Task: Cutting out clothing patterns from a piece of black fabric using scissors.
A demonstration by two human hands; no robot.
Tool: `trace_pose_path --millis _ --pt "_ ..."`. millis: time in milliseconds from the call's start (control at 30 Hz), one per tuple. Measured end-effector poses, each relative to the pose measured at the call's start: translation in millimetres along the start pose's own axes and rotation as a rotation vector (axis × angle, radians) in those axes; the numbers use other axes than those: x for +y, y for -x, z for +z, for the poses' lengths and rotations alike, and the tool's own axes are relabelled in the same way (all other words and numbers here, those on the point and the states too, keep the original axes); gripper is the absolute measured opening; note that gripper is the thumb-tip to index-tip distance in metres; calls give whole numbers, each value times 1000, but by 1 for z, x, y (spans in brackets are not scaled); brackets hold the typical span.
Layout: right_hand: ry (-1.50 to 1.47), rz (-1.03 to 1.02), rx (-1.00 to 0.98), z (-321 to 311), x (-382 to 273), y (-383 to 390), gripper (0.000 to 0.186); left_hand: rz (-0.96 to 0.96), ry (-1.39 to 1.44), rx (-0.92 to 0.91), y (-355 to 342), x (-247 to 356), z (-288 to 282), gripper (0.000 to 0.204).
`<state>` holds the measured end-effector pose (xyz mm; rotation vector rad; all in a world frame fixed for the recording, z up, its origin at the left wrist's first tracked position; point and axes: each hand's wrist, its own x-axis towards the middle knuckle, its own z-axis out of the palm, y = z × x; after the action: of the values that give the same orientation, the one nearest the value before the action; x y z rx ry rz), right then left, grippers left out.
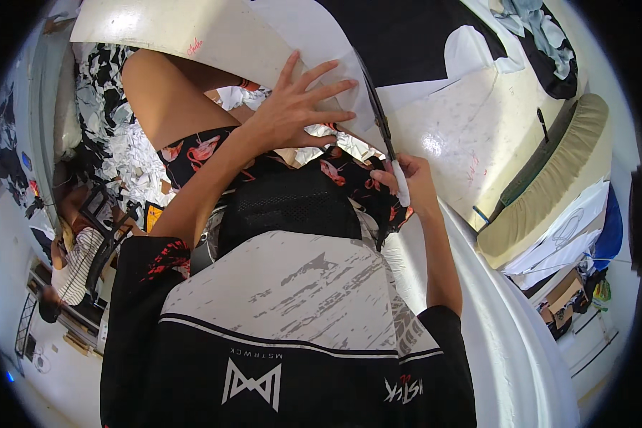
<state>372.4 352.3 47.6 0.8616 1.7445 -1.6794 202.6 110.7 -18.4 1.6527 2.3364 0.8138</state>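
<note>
White sheet (332, 39): head view, only view. Lies on the pale table (435, 139), reaching the near edge above the wearer's lap. Black fabric (406, 32) spreads to its right, toward the far edge; a rounded white piece (467, 53) sits on that.
Left hand (299, 100): palm down at the near edge, fingers spread wide on the sheet; pinning it, I judge, gripping nothing.
Right hand (414, 178): just off the near edge, fingers curled round the pale end of a narrow dark tool (382, 121). Shears by the look; cannot tell if blades are parted or together.
Tool line: runs from the right hand up along the sheet's right margin, near the left fingertips.
Slip risk: light pressure from the spread fingers could let the sheet creep, and any cut would wander.
Finger risk: tool lies close to the left hand; a swing leftward could nick a fingertip.
Stray-cloth risk: black fabric borders the tool; a fold straying between blades could be cut by mistake. Whether any lies underneath, cannot see.
Drop risk: the right hand hangs over the lap; a loosened hold could send the tool onto a thigh.
</note>
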Motion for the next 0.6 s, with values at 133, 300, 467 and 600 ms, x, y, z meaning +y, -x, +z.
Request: trace_pose_path --millis 133,300,467,600 --pt "33 -15 -6 -1 0 -1 27 -4 15 0 0 0 1 61" --pt "46 7 -8 -7 -7 -10 28 -15 36 -8 1 0 -1 60" --pt "23 7 -14 -8 -11 -22 36 -17 35 3 -1 2 -3 59" --pt "23 14 -14 -8 -9 -23 37 -16 36 -14 -2 2 -5 51"
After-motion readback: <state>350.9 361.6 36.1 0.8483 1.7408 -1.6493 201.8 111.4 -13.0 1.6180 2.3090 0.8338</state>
